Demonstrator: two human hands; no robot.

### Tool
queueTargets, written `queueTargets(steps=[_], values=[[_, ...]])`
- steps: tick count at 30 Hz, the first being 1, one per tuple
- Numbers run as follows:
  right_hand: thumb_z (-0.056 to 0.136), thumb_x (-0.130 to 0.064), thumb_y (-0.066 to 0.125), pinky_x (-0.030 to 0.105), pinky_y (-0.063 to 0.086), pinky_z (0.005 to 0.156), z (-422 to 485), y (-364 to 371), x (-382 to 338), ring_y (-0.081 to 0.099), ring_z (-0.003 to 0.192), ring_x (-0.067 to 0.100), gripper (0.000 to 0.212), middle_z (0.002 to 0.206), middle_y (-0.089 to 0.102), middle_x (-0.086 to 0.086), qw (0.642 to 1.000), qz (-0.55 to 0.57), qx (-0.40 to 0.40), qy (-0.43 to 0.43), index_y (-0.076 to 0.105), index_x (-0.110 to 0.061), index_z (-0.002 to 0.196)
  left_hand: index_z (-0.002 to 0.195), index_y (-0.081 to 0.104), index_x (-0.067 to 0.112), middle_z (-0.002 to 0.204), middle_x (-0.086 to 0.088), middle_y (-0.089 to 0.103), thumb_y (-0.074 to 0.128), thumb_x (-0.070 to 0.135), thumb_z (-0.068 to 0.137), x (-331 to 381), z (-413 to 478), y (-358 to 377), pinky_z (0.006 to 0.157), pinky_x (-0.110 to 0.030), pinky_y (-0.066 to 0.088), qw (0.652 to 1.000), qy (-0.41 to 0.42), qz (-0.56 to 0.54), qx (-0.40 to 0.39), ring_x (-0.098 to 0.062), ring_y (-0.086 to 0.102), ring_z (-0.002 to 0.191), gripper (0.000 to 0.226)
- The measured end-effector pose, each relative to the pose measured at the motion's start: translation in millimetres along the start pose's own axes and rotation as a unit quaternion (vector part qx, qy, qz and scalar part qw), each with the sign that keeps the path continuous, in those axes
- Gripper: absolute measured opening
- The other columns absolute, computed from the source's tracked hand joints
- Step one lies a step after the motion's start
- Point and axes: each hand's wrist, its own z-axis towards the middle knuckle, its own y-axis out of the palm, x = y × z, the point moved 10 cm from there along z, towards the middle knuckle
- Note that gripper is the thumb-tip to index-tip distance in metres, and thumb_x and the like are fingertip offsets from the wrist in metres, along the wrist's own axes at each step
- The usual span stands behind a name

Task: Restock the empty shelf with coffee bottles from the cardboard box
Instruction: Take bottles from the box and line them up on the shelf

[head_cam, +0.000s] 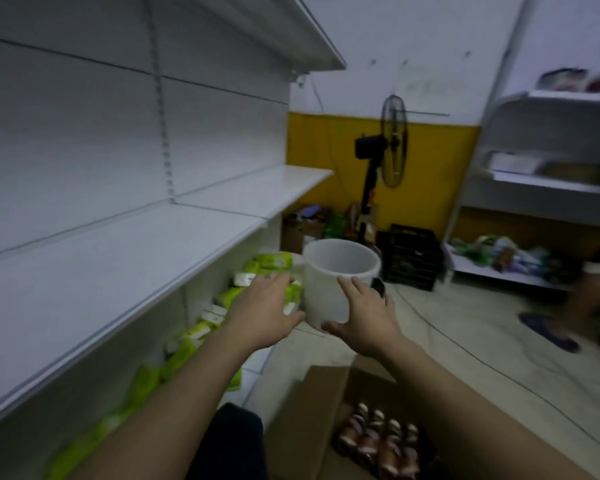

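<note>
We see both arms stretched forward toward a white, round plastic bucket point(342, 271) that stands on the pale floor just past the end of the shelving; its mouth is open and only its pale inner wall shows. The left hand point(264, 310) is spread flat with straight fingers at the bucket's left side, and the right hand point(364, 313) is likewise spread wide at its front right. Neither hand has closed round anything, and the blur keeps us from telling whether the palms touch the wall. Below the right forearm sits an open brown cardboard box point(312, 410), and in it stand brown coffee bottles with pale caps point(378, 441), packed upright in close rows. To the left runs the long white metal shelf point(118, 271), its board bare. On the level under it lie bright green packets with white labels point(187, 341), crowded along the row. Further back, against the yellow wall, are a black standing fan point(392, 143) and a black slatted plastic crate point(409, 258), whose contents we cannot make out.
</note>
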Motion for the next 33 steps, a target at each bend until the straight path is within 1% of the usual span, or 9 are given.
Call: queueTargets(steps=[5,8,12,16,19,21,24,29,33], values=[[0.079,-0.063,0.061,0.058,0.012,0.113,-36.9,23.1,74.9,0.021,0.144,0.024,0.092,0.159,0.02,0.002,0.992,-0.03,-0.058,0.108,0.015,-0.031,0.151,0.135,0.044,0.023,0.135,0.0,0.05,0.061,0.055,0.079,29.0,-3.7,68.9,0.094,-0.038,0.044,0.996,0.012,-0.043,-0.083,-0.021,0.042,0.124,0.068],[0.08,-0.057,0.064,0.058,0.016,0.113,-69.2,30.3,112.6,0.025,0.143,0.026,0.089,0.158,0.024,0.004,0.979,-0.039,-0.092,0.175,0.018,-0.029,0.151,0.136,0.044,0.021,0.134,-0.003,0.05,0.063,0.054,0.078,45.7,-8.5,95.0,0.094,-0.038,0.044,0.99,0.022,-0.067,-0.119,-0.023,0.044,0.122,0.07],[0.079,-0.052,0.069,0.056,0.021,0.113,-102.8,43.5,146.8,0.031,0.14,0.027,0.089,0.155,0.03,0.004,0.963,-0.04,-0.113,0.243,0.022,-0.027,0.15,0.134,0.046,0.022,0.133,-0.001,0.052,0.068,0.05,0.078,65.0,-23.5,127.0,0.094,-0.038,0.045,0.982,0.038,-0.098,-0.158,-0.021,0.045,0.122,0.067],[0.073,-0.053,0.074,0.051,0.037,0.106,-121.1,77.1,151.1,0.044,0.129,0.027,0.087,0.146,0.043,0.004,0.949,0.008,-0.144,0.281,0.032,-0.026,0.145,0.133,0.048,0.022,0.131,-0.001,0.055,0.072,0.046,0.076,69.7,-37.6,159.6,0.092,-0.04,0.047,0.974,0.028,-0.098,-0.202,-0.021,0.049,0.119,0.066],[0.073,-0.053,0.073,0.049,0.044,0.1,-128.1,109.0,153.9,0.05,0.123,0.027,0.082,0.14,0.048,0.006,0.941,0.037,-0.171,0.291,0.037,-0.024,0.141,0.133,0.048,0.023,0.13,0.0,0.056,0.076,0.041,0.073,64.4,-44.3,185.6,0.09,-0.04,0.049,0.966,0.004,-0.096,-0.24,-0.021,0.052,0.115,0.069],[0.075,-0.052,0.071,0.049,0.044,0.101,-132.4,129.8,160.8,0.049,0.125,0.028,0.085,0.143,0.046,0.007,0.935,0.054,-0.19,0.294,0.033,-0.023,0.145,0.133,0.047,0.023,0.132,0.0,0.055,0.079,0.036,0.072,59.3,-46.8,204.4,0.091,-0.041,0.049,0.96,-0.015,-0.096,-0.264,-0.021,0.052,0.116,0.071],[0.078,-0.054,0.068,0.048,0.041,0.103,-140.1,155.7,183.1,0.045,0.129,0.03,0.088,0.146,0.041,0.008,0.92,0.06,-0.225,0.316,0.027,-0.022,0.149,0.134,0.047,0.021,0.133,-0.001,0.054,0.081,0.03,0.072,52.4,-49.6,235.9,0.093,-0.035,0.047,0.949,-0.05,-0.107,-0.293,-0.021,0.051,0.118,0.071],[0.077,-0.055,0.067,0.044,0.046,0.097,-138.1,195.0,229.6,0.053,0.115,0.029,0.077,0.132,0.051,0.009,0.898,0.097,-0.243,0.355,0.04,-0.019,0.139,0.134,0.048,0.02,0.132,0.0,0.054,0.079,0.027,0.074,46.0,-44.7,294.5,0.082,-0.026,0.041,0.932,-0.098,-0.138,-0.32,-0.018,0.053,0.114,0.067],[0.077,-0.052,0.067,0.044,0.046,0.099,-134.7,229.0,257.1,0.054,0.115,0.027,0.084,0.134,0.052,0.009,0.875,0.141,-0.253,0.387,0.033,-0.017,0.146,0.131,0.05,0.021,0.129,0.002,0.056,0.08,0.022,0.074,48.1,-35.0,344.3,0.081,-0.025,0.039,0.92,-0.112,-0.151,-0.344,-0.015,0.054,0.111,0.065]])
